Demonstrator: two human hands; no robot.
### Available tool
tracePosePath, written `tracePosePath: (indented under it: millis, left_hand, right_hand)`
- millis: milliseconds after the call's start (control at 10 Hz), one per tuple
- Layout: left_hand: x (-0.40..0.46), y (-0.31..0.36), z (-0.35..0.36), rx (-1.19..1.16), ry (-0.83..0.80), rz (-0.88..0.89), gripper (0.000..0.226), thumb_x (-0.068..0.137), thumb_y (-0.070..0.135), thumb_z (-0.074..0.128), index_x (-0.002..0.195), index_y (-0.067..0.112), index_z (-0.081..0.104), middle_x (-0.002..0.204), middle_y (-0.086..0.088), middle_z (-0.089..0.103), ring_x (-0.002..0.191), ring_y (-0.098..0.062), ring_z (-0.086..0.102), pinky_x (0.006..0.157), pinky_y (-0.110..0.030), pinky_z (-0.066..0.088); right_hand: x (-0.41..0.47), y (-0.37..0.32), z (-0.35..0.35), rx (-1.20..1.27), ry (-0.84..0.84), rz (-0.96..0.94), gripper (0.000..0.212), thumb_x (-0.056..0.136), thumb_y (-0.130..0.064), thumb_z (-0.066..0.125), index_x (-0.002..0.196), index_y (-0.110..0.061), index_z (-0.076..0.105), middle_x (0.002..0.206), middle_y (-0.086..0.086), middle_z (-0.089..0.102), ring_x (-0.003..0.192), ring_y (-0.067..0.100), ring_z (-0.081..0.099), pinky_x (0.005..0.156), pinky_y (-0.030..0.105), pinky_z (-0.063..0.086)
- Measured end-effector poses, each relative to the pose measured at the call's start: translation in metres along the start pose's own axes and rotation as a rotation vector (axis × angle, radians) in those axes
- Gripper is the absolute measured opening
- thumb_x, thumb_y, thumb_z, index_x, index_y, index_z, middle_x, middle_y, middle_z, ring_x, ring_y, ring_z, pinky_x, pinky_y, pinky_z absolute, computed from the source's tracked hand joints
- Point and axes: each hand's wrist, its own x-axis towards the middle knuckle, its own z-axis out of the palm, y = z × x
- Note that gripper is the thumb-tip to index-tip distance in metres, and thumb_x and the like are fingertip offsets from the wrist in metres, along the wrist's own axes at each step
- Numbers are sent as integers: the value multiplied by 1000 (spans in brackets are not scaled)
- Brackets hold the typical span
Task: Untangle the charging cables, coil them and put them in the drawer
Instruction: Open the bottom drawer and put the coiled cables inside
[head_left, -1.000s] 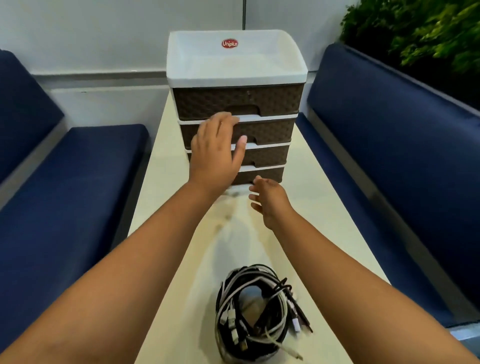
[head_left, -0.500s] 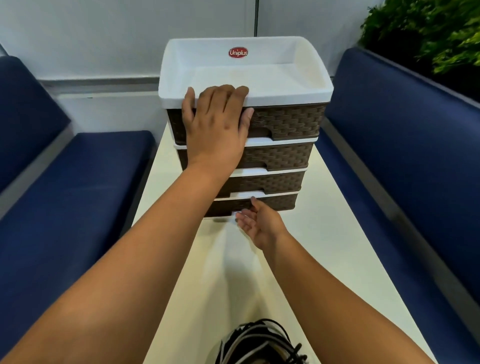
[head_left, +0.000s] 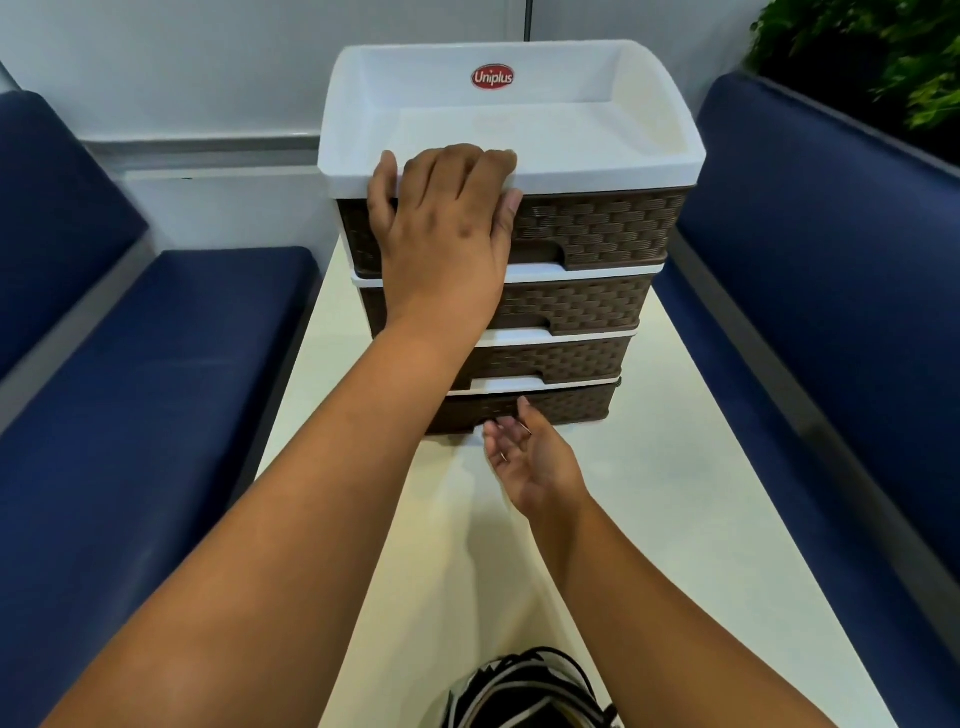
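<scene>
Head view: left hand (head_left: 441, 228) lies flat on the drawer unit (head_left: 597, 234); right hand (head_left: 530, 457), fingers relaxed, touches the bottom drawer (head_left: 566, 408).

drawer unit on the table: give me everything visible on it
The drawer unit stands upright at the far end of the pale table. It looks plastic: a white tray top with a red oval Uniplus label and four brown woven-pattern drawers split by white rails. The bottom drawer sits slightly pulled forward; the others look closed. The left hand rests on the tray's front rim and the top drawer front. The right hand, palm up, has its fingertips at the bottom drawer's lower edge.
</scene>
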Motion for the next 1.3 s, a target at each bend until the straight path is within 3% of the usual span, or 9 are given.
tracePosePath:
  millis: [400,600,1300]
  left_hand:
    - [-1,4,-2,-23,8,-16,25,97,29,49,115,21,64,115,-2,65,114,-25,56,112,-51,25]
    - [0,4,-4,-27,7,-21,25,97,28,49,115,20,64,114,-3,65,114,-25,56,113,-52,24]
    - [0,5,-8,-26,-35,-4,26,97,27,48,116,19,64,114,-2,64,115,-25,55,114,-51,20]
  right_hand:
    - [-40,21,-35,9,4,7,49,89,-35,67,123,-1,55,122,20,60,106,29,65,73,31,58]
    - [-62,30,-42,26,4,32,31,93,-24,64,113,-1,58,115,23,64,104,33,66,86,40,57]
    - [-85,41,-48,-15,62,68,33,93,-24,64,117,-3,56,119,22,63,101,33,68,85,41,58]
